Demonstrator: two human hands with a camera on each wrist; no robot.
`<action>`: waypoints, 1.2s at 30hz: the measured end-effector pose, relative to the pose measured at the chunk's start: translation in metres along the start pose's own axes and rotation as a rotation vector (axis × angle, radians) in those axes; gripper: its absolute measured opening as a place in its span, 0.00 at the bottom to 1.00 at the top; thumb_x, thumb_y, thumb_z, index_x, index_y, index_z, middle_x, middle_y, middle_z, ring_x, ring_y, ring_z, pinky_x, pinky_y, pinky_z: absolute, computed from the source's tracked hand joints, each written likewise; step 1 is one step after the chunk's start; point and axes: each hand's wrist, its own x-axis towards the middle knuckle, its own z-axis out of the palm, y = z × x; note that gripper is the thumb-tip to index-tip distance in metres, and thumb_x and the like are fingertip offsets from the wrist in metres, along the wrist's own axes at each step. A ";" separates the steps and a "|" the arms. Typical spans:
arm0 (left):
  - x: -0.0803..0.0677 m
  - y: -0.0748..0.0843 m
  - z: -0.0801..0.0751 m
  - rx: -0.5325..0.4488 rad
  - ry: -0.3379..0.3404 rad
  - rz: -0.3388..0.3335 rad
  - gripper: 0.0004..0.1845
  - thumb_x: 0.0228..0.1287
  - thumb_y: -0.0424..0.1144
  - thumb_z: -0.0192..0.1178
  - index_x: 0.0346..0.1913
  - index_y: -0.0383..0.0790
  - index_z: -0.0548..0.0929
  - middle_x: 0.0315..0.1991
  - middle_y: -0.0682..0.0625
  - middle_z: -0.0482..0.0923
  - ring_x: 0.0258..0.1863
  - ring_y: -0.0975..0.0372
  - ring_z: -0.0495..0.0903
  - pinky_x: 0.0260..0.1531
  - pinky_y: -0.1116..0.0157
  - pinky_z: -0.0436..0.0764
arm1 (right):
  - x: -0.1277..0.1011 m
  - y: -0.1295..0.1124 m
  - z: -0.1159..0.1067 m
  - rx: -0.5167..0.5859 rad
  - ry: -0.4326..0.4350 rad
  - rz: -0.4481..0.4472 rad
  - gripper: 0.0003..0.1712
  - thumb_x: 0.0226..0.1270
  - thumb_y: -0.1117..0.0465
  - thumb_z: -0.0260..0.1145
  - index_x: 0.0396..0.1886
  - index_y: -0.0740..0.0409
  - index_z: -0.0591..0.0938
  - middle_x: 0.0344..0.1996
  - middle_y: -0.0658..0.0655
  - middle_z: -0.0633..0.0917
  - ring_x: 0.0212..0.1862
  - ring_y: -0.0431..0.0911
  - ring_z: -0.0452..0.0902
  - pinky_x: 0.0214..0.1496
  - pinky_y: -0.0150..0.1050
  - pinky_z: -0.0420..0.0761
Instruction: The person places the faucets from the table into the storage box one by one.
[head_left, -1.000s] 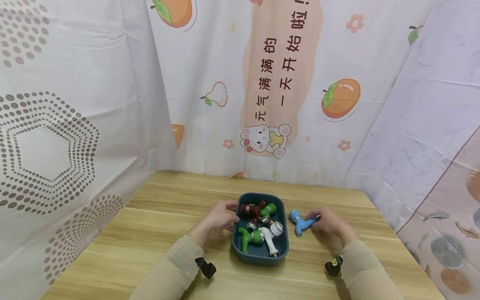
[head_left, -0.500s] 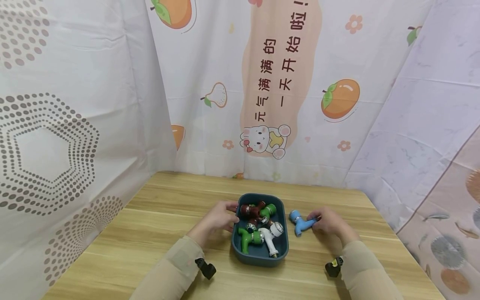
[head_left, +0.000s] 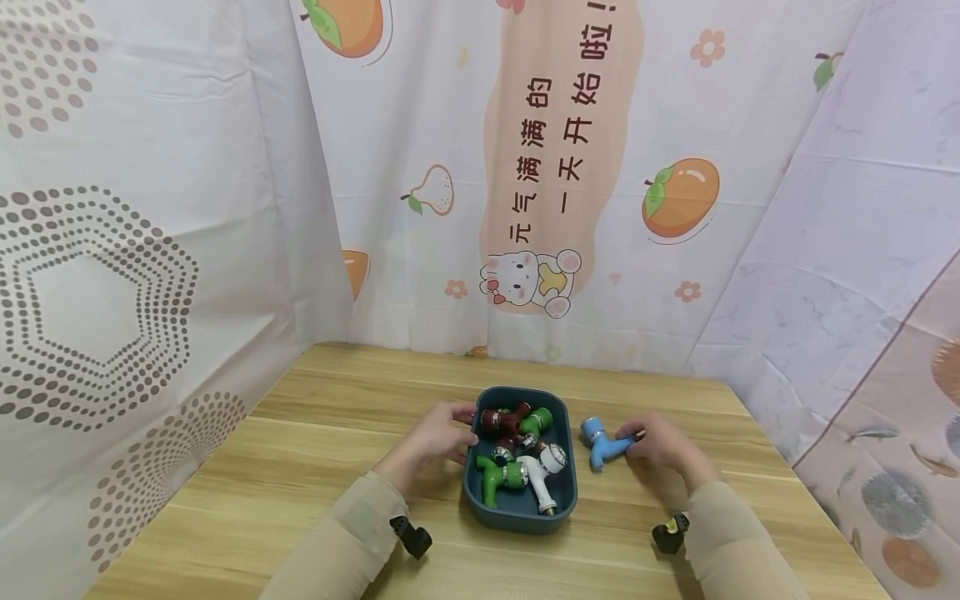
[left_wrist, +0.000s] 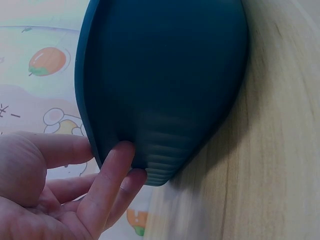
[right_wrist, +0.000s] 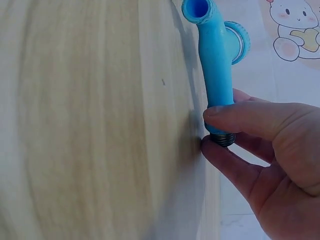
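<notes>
In the head view, my left hand (head_left: 441, 432) is at the left side of a dark teal plastic bin (head_left: 517, 522). The left wrist view shows its thumb at the bin's rim and fingertips against the outer wall (left_wrist: 170, 75). Inside the bin lie several taps: a green tap (head_left: 491, 479), a white tap (head_left: 538, 479), a dark red tap (head_left: 504, 421) and another green tap (head_left: 537, 421). To the right, a light blue tap (head_left: 607, 450) is close over the table. My right hand (head_left: 660, 442) pinches its inlet end beside the dark threaded tip (right_wrist: 222, 139).
The wooden table (head_left: 360, 383) carries the bin at its middle. Behind it hangs a printed curtain (head_left: 420, 292), with more cloth on both sides. A black wrist camera (head_left: 411, 536) sits under the left sleeve, another black camera (head_left: 670, 533) by the right sleeve.
The blue tap has turned slightly in my right hand, its handle end shifting a little away and to the right. My left hand and the bin stay in place.
</notes>
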 end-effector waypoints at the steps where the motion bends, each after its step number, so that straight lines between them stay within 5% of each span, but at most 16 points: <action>1: 0.000 0.000 0.000 0.000 0.000 0.000 0.33 0.62 0.22 0.63 0.71 0.30 0.70 0.61 0.33 0.73 0.39 0.49 0.86 0.31 0.56 0.89 | 0.000 0.000 0.000 0.002 0.003 0.006 0.17 0.51 0.74 0.72 0.43 0.62 0.89 0.44 0.60 0.88 0.49 0.59 0.82 0.52 0.57 0.83; 20: 0.001 -0.001 0.001 -0.007 -0.010 0.009 0.33 0.61 0.22 0.63 0.71 0.29 0.70 0.62 0.32 0.72 0.37 0.50 0.86 0.31 0.55 0.89 | -0.004 -0.010 -0.011 0.031 0.078 0.080 0.17 0.55 0.69 0.70 0.46 0.59 0.90 0.48 0.64 0.87 0.52 0.61 0.82 0.53 0.57 0.82; 36: 0.001 -0.001 0.000 0.005 -0.005 0.013 0.33 0.61 0.22 0.63 0.71 0.28 0.70 0.61 0.33 0.73 0.41 0.50 0.86 0.32 0.55 0.89 | -0.005 -0.019 -0.030 0.060 0.120 -0.002 0.15 0.60 0.70 0.71 0.48 0.63 0.89 0.51 0.69 0.85 0.54 0.68 0.81 0.51 0.56 0.85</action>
